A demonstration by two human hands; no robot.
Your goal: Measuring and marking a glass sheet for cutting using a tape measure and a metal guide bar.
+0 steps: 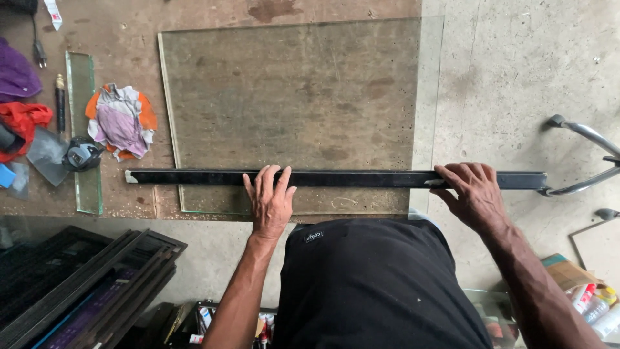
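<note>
Nearest the camera, the person's dark-clothed torso is filling the lower middle, with stacked dark frames (77, 284) lying at the near left and bottles (597, 304) sitting at the near right on the floor.

Just beyond, the left hand (270, 197) is pressing down flat, fingers spread and straight, holding nothing inside them; the fingertips are lying across the long black straightedge (349, 178) while the palm is resting on the glass sheet (290, 97). The right hand (475, 190) is sitting further right, past the edge of the wooden table (129, 29), its fingers curling loosely over the top of the same bar and its thumb tucking under the near edge, so it is gripping the bar lightly.

The straightedge is lying left to right across the near part of the glass sheet, its right end overhanging the table above the concrete floor (529, 77), close to a curved metal tube (581, 187).

Further left, a narrow glass strip (82, 129) is lying on the table, with a bundled rag (121, 121) just beside it and a black tape measure (82, 154) touching it. The big sheet is stretching away to the far side.
</note>
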